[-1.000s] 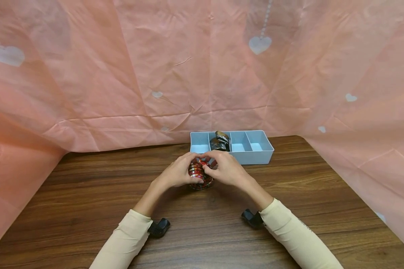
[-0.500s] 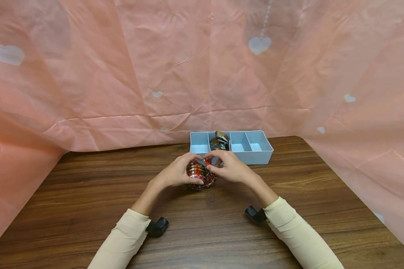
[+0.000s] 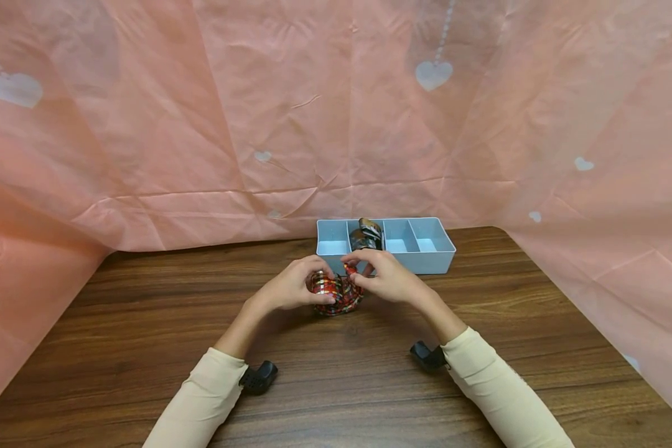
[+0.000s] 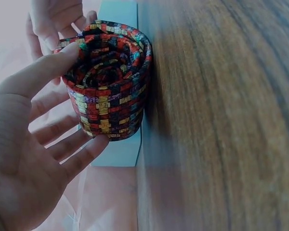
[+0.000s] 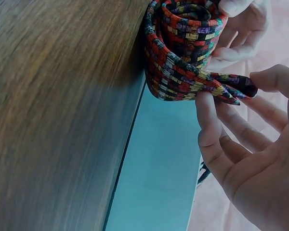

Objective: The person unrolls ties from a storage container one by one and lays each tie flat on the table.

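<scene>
A rolled necktie (image 3: 347, 305) in a red, black and gold check stands on its edge on the table (image 3: 336, 386), in front of the box. My left hand (image 3: 288, 287) grips the roll (image 4: 108, 108) from the left, thumb at its upper edge and fingertips along its side. From the other side my right hand (image 3: 389, 278) pinches the tie's loose end (image 5: 231, 86) between thumb and fingers, and this end stands out from the coil. In the left wrist view the spiral of layers shows loose gaps at the top.
Just behind the hands is a light blue box (image 3: 420, 264) split into several compartments. Its second compartment from the left holds a dark, shiny rolled band (image 3: 364, 236). A pink cloth (image 3: 213, 124) with white hearts hangs at the back and sides.
My right hand has drawn the necktie's end to the right, and the outer layer has loosened from the coil. My left hand has shifted slightly left while keeping its grip.
</scene>
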`<state>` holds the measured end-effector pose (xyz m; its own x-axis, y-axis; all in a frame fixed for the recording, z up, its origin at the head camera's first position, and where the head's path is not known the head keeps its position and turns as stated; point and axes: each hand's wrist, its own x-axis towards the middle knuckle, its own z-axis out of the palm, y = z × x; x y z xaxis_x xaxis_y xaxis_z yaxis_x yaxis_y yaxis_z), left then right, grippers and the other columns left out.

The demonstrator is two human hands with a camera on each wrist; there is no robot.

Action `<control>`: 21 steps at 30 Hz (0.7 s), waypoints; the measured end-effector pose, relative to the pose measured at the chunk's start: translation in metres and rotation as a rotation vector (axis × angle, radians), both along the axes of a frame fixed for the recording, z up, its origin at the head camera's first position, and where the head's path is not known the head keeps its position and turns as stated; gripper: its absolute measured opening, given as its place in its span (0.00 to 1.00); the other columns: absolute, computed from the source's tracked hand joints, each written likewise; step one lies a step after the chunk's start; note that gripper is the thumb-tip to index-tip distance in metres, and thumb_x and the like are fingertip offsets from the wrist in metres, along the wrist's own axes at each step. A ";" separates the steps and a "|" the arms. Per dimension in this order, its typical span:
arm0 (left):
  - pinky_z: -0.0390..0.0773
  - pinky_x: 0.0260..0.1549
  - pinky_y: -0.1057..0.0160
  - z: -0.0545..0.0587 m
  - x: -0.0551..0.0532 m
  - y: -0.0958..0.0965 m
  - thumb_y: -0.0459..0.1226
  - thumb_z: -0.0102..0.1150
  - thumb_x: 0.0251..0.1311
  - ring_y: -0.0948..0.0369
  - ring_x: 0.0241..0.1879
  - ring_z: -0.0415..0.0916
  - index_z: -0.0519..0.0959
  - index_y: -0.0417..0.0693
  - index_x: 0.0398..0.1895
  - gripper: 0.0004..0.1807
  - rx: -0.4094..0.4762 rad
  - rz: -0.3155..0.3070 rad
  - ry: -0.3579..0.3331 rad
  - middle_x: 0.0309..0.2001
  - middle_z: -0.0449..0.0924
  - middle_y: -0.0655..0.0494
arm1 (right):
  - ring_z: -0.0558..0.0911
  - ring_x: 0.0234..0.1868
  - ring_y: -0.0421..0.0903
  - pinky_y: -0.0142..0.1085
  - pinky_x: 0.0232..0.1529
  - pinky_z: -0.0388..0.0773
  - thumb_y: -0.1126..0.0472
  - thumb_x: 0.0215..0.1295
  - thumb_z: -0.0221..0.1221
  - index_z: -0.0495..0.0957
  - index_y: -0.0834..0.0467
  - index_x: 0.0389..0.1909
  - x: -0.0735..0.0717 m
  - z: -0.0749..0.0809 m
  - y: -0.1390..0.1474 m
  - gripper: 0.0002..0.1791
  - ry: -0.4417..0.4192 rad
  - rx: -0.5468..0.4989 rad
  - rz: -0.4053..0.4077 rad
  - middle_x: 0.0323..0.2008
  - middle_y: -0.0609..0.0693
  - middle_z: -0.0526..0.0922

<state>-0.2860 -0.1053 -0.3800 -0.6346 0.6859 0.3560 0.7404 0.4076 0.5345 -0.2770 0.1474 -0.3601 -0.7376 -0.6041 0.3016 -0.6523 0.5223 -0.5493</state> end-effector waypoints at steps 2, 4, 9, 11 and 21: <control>0.78 0.53 0.54 0.000 0.000 0.001 0.38 0.79 0.53 0.55 0.49 0.79 0.83 0.42 0.43 0.18 -0.002 -0.001 0.003 0.46 0.82 0.50 | 0.85 0.39 0.51 0.45 0.43 0.83 0.66 0.70 0.60 0.81 0.65 0.59 0.000 0.000 0.001 0.19 0.002 -0.008 0.005 0.50 0.58 0.86; 0.78 0.53 0.54 0.000 0.000 0.001 0.38 0.79 0.53 0.55 0.49 0.79 0.83 0.42 0.42 0.17 -0.009 0.001 0.007 0.47 0.82 0.49 | 0.85 0.41 0.53 0.46 0.44 0.83 0.67 0.69 0.60 0.80 0.65 0.59 0.000 0.000 0.002 0.18 0.001 -0.017 0.006 0.50 0.59 0.86; 0.78 0.53 0.53 0.000 0.002 0.002 0.38 0.79 0.53 0.54 0.50 0.79 0.84 0.41 0.43 0.17 -0.028 0.012 0.007 0.49 0.81 0.48 | 0.86 0.41 0.52 0.46 0.44 0.84 0.68 0.68 0.59 0.81 0.66 0.58 0.001 0.001 0.006 0.19 -0.025 -0.029 -0.009 0.50 0.59 0.86; 0.78 0.54 0.52 0.000 0.002 0.002 0.38 0.79 0.53 0.53 0.51 0.79 0.84 0.41 0.43 0.17 -0.030 0.014 0.006 0.49 0.81 0.48 | 0.86 0.39 0.50 0.45 0.43 0.84 0.68 0.68 0.59 0.81 0.65 0.58 0.002 0.002 0.007 0.19 -0.036 -0.029 -0.018 0.50 0.59 0.86; 0.78 0.54 0.52 -0.002 0.001 0.003 0.38 0.79 0.54 0.53 0.51 0.79 0.84 0.41 0.43 0.17 -0.037 0.019 0.013 0.49 0.81 0.48 | 0.86 0.34 0.47 0.38 0.34 0.81 0.69 0.67 0.59 0.80 0.65 0.58 0.002 0.002 0.012 0.19 -0.080 -0.026 -0.052 0.50 0.61 0.85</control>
